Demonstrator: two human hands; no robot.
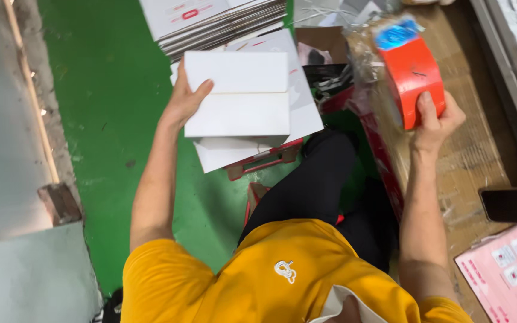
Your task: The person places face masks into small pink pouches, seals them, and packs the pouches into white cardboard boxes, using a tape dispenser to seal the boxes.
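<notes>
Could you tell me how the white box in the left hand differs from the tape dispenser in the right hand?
The white box is flat, plain and rectangular; the tape dispenser is bulkier, orange-red with a blue top. The left hand grips the box by its edge above the green floor; the right hand grips the dispenser from below, over brown cardboard. Both are held aloft.

Your left hand (182,103) holds a white box (237,94); your right hand (435,122) grips a red tape dispenser (414,72) over cardboard (474,149).
</notes>
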